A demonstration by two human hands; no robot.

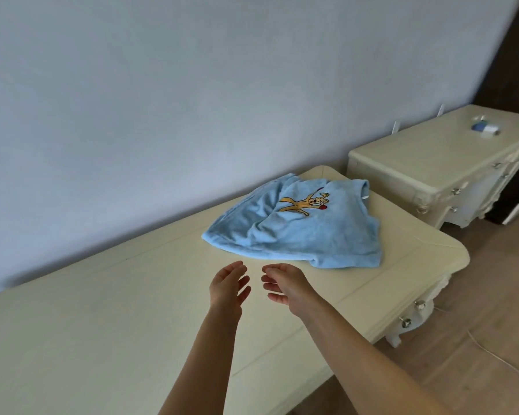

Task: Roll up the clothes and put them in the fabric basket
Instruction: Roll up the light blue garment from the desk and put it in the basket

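A light blue fleece garment [300, 232] with a yellow cartoon dog on it lies crumpled on the far right end of a cream table [108, 319]. My left hand [226, 287] and my right hand [285, 284] are stretched out side by side above the tabletop, just short of the garment's near edge. Both hands hold nothing, with fingers spread and palms turned toward each other. No fabric basket is in view.
A cream dresser [432, 163] with small knobs stands beyond the table's right end, with a small blue and white object [484, 127] on top. A pale wall runs along the table's far side. A white cable [492, 351] trails over the wooden floor at right.
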